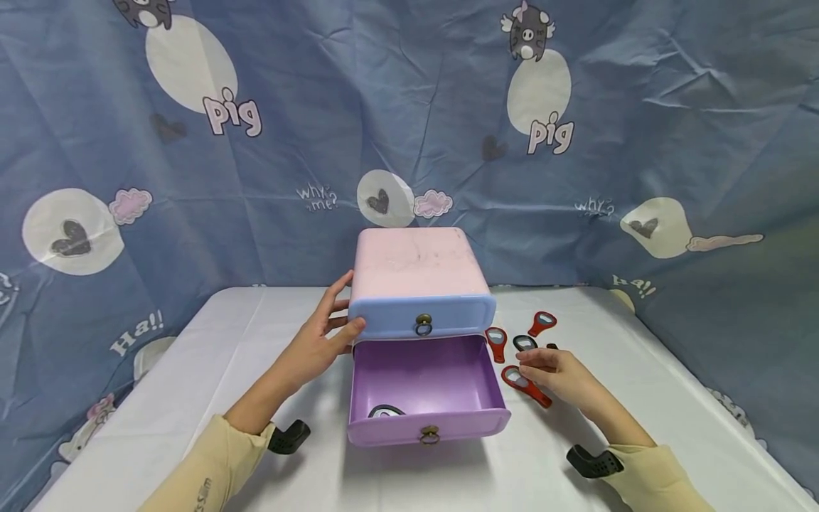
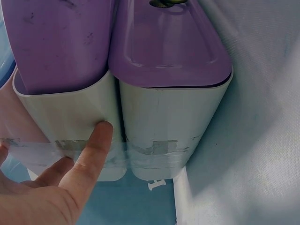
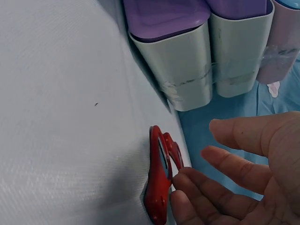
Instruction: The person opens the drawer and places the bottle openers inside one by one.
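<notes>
My left hand (image 1: 323, 331) rests against the left side of a stacked drawer cabinet (image 1: 416, 263), thumb at the front edge of its blue drawer (image 1: 384, 320). In the left wrist view, an extended fingertip (image 2: 104, 129) touches the white casing (image 2: 75, 115). Below the blue drawer, a purple drawer (image 1: 390, 430) stands pulled out, with a black-rimmed magnifying glass (image 1: 386, 410) inside. My right hand (image 1: 563, 377) hovers with parted fingers among small magnifying glasses, close over a red one (image 1: 536, 393) and a black-rimmed one (image 1: 525, 343). Nothing shows between its fingers in the right wrist view.
Two more red magnifying glasses (image 1: 496, 343) lie beside the cabinet on the white table (image 1: 307, 455). A closed purple drawer (image 2: 173, 47) forms the lowest tier. Clear tape (image 2: 154, 152) joins the tiers. Behind stands a blue printed cloth (image 1: 409, 128).
</notes>
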Demonstrator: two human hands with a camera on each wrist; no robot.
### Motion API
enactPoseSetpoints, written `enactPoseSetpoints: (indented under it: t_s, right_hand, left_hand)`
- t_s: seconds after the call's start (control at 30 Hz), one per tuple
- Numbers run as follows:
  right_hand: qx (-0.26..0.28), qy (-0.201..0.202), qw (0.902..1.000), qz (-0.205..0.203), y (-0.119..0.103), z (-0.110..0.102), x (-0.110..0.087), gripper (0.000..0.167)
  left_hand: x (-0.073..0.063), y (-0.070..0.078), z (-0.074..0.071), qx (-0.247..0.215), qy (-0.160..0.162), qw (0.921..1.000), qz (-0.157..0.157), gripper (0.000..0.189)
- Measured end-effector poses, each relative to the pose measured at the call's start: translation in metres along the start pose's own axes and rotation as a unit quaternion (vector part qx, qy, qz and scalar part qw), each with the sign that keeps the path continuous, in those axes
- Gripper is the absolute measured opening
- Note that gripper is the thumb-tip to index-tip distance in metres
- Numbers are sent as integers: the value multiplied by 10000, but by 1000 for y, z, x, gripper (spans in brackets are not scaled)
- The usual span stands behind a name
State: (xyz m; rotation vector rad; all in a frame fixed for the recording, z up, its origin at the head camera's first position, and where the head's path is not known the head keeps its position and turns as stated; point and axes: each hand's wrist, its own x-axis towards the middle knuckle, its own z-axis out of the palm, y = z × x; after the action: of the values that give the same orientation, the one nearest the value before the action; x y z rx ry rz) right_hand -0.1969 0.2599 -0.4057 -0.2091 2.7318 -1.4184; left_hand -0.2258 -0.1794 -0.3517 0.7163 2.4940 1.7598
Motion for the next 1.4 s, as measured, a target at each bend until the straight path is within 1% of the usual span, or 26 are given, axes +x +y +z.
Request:
enactPoseSetpoints:
  t_s: [0.3, 0.6, 0.93, 1.07, 1.27, 1.4]
  right_hand:
    - [-198, 57, 9998, -68, 2, 3, 0, 38]
    - [-583, 223, 9979, -150, 5, 1, 3, 34]
    - [-591, 164, 9979, -214, 9, 6, 6, 40]
    - [-916, 200, 9953, -233, 9, 7, 6, 42]
    - [-1381, 241, 9901, -88, 6, 9, 6, 48]
    - [-1575, 187, 9872, -152, 3, 9, 6, 52]
  left_hand:
    - [1, -1, 0, 62, 34, 10000, 47, 79]
    - [2, 1, 1, 32, 29, 10000, 27, 77]
    - [1, 1, 0, 54, 15, 10000, 26, 77]
    - [1, 1, 0, 62, 22, 10000, 4, 77]
    - [2, 1, -1, 70, 5, 10000, -3, 77]
    - [3, 2, -1, 72, -2, 10000, 63, 78]
